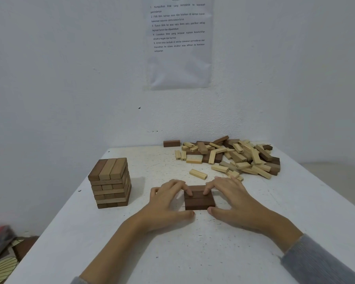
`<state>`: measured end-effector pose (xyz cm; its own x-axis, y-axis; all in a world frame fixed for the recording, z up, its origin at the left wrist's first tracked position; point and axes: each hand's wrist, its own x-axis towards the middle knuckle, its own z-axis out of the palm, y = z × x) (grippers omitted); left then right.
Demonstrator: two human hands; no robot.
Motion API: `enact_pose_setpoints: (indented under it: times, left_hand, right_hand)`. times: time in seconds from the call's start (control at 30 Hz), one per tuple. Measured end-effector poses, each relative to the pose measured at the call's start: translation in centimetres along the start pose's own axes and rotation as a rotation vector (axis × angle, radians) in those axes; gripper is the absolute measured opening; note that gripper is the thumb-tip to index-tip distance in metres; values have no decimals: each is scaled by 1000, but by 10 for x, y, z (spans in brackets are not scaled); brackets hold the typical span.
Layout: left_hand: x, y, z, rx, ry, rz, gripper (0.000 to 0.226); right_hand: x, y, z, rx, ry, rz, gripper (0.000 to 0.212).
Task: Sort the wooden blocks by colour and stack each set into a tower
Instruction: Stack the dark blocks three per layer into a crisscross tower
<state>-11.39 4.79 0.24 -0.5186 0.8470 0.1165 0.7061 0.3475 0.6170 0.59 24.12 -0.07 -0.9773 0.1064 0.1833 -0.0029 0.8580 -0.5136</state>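
Observation:
Three dark brown blocks (pixel 199 199) lie side by side as one flat layer on the white table (pixel 193 253), near its middle. My left hand (pixel 168 201) is at the layer's left side, fingertips on its top and thumb at the front corner. My right hand (pixel 232 199) mirrors it on the right side, fingers on top, thumb at the front right corner. A medium-brown tower (pixel 111 182) of several layers stands at the left. A mixed heap of light and dark blocks (pixel 234 156) lies at the back right.
One light block (pixel 198 174) lies alone just behind my hands. A single dark block (pixel 171 143) sits by the wall. A printed sheet (pixel 178 42) hangs on the wall. Red and patterned items (pixel 0 251) lie on the floor, left of the table.

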Motion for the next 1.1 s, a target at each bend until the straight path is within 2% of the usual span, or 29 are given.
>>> enact_pose_setpoints:
  times: [0.53,0.77,0.93,1.1]
  left_hand:
    - [8,-12,2,20,93,80,32]
    - [8,-11,3,-21,141,29,61]
    - [7,-7,2,-34,206,63,63]
    - [5,-2,0,-181,300,100,57]
  right_hand:
    - [10,10,8,43,112,-84,29]
    - [10,10,9,73,139,-32,46]
    - [8,8,6,103,173,-40,53]
    - [6,1,-3,290,244,-31,49]
